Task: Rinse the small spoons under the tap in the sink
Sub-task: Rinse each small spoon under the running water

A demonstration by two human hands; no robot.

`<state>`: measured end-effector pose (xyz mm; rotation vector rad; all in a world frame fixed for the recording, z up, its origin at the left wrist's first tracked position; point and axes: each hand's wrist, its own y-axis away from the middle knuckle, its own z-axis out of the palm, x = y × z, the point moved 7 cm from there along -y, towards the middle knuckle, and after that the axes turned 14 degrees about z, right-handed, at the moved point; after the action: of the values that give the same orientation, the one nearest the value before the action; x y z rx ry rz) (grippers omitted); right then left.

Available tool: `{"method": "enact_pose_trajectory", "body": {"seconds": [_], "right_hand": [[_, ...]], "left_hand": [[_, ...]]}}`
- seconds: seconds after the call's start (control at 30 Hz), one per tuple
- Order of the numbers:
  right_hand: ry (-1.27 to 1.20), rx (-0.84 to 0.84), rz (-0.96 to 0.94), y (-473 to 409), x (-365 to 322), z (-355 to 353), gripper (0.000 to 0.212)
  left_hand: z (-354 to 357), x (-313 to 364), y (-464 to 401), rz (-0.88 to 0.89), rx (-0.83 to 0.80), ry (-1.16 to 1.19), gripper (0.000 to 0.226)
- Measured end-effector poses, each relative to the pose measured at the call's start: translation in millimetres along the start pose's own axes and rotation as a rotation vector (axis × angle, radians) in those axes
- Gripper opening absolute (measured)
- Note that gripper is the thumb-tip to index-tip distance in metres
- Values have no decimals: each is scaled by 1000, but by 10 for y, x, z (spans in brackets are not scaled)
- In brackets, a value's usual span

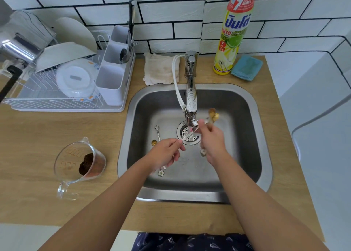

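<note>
My left hand [164, 152] pinches the handle of a white small spoon [188, 135], whose bowl end reaches under the tap [190, 106] above the drain. My right hand [211, 141] is closed around a bunch of small spoons [213, 115], their gold bowls sticking up beside the tap's spout; its fingers also touch the white spoon. In the steel sink [247, 136] lie a silver spoon [157, 132], a gold spoon [154, 142] and a flower-ended spoon [161, 172] below my left hand.
A glass measuring jug [79, 165] with brown residue stands on the wooden counter left of the sink. A dish rack [62, 74] with bowls and cutlery sits at back left. Behind the sink are a folded cloth [161, 69], a dish soap bottle [232, 32] and a blue sponge [247, 67].
</note>
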<state>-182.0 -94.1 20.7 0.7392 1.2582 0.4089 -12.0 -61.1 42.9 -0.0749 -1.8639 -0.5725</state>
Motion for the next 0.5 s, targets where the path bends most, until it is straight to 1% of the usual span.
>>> {"method": "enact_pose_trajectory", "body": {"seconds": [0.07,0.13,0.2,0.27,0.33,0.37,0.43,0.47,0.5], "right_hand": [[-108,69,-19,-7,-93,-146,27],[-84,48,-36,17,-145,-168,31],[-35,13,-58,31,-196,-163,28],[7,32,-60,1,-266,-215,25],[19,69,-51,-37,-311,-296,27],[3,83,-45,-57,-319,-333,27],[-33,105,-23,-78,-288,-358,26],[-45,108,-14,-73,-258,-348,26],[-57,100,-7,-66,-224,-326,25]], "left_hand": [[-21,83,-175,10,51,-211,40],[-44,158,-327,-24,143,-370,50],[-43,178,-433,-75,233,-385,64],[6,194,-468,-63,263,-364,69],[81,190,-481,13,225,-328,58],[129,169,-483,53,178,-268,48],[234,126,-466,93,40,-77,30],[266,120,-454,100,-10,-30,26],[265,111,-453,105,-13,-64,25]]}}
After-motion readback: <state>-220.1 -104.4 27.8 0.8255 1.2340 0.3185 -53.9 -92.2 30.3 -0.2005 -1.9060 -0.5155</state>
